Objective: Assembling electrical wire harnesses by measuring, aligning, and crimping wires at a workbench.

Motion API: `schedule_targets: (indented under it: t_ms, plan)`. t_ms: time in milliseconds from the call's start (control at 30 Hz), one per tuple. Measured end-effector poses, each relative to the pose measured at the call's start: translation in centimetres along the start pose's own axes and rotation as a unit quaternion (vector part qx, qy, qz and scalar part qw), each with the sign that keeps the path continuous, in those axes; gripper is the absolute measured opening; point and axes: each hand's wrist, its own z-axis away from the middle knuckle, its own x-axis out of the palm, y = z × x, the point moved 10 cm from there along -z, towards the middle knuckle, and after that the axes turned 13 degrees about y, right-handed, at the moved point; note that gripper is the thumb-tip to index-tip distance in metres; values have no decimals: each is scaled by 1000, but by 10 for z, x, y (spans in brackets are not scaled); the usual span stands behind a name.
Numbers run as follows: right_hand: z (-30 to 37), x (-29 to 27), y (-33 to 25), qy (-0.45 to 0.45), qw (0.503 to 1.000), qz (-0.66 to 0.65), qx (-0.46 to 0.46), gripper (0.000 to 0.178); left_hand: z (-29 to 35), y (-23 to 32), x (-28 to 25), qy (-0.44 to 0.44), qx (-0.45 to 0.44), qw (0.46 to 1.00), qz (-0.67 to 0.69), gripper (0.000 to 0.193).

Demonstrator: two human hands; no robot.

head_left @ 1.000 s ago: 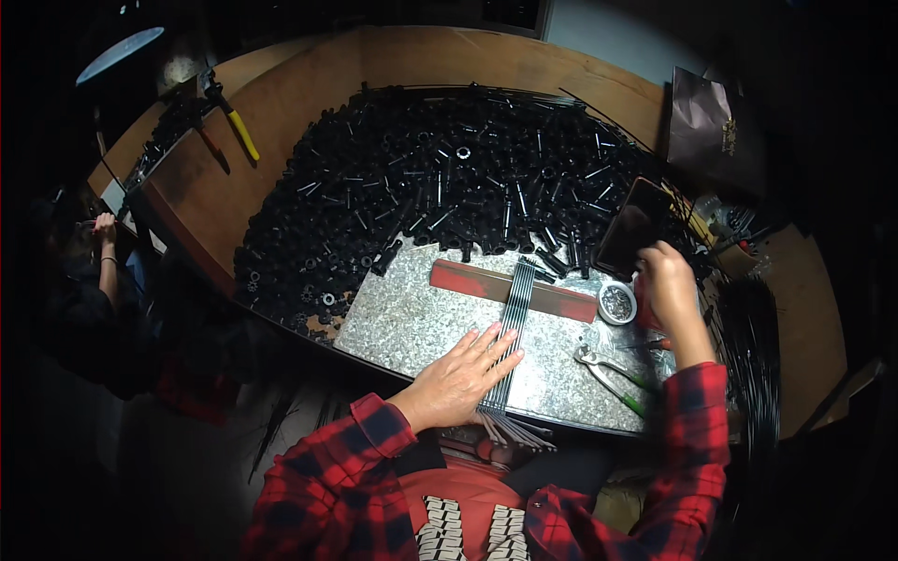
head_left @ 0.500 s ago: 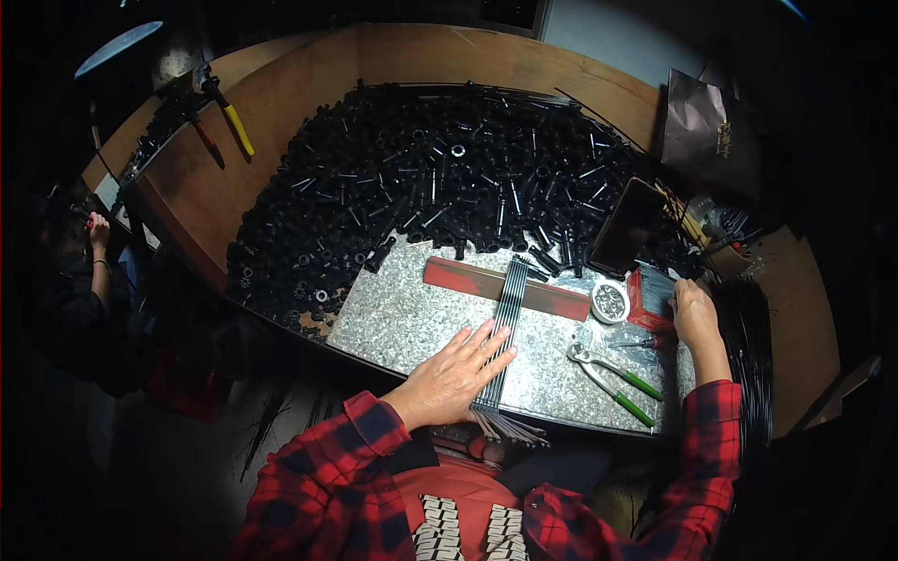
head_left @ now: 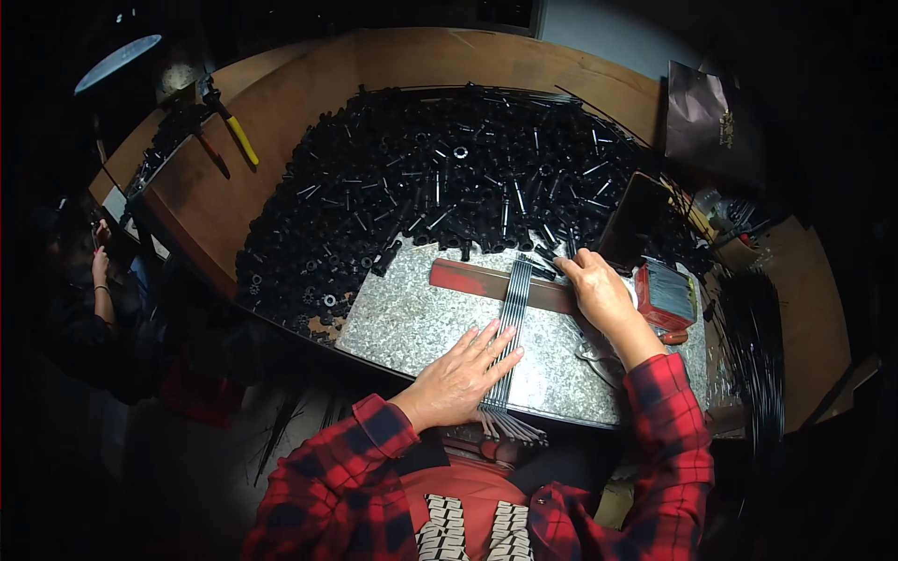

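Observation:
My left hand (head_left: 458, 379) lies flat, fingers spread, on a row of thin dark rods (head_left: 514, 294) set side by side. The rods cross a worn red-brown bar (head_left: 458, 279) on a speckled grey slab (head_left: 383, 318), and their pale lower ends fan out past its front edge. My right hand (head_left: 603, 294) is at the near edge of a heap of small black tubular parts (head_left: 402, 178), fingers bent together by the bar's right end. What its fingertips hold, if anything, I cannot make out. My right hand and forearm mostly hide the round white dish and the pincers.
Right of my right hand are a red box (head_left: 666, 294) and a red screwdriver handle (head_left: 675, 337). A phone (head_left: 636, 220) leans behind them. Long black rods (head_left: 753, 365) lie at the right. Yellow-handled pliers (head_left: 241, 140) hang at the left wall. Another person's hand (head_left: 100, 266) shows far left.
My right hand has moved left from beside the red box to the heap's near edge, its forearm now over the green-handled pincers. My left hand stays on the rods.

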Motion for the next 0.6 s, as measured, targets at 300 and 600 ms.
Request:
schedule_targets:
  t_ms: [300,600]
  plan:
    - [-4,10,-1,10,1000,-2,3,31,1,-1,-2,-9,6,1000,4,88]
    - [-2,9,-1,8,1000,11,1,26,-1,1,-3,-10,4,1000,-10,97]
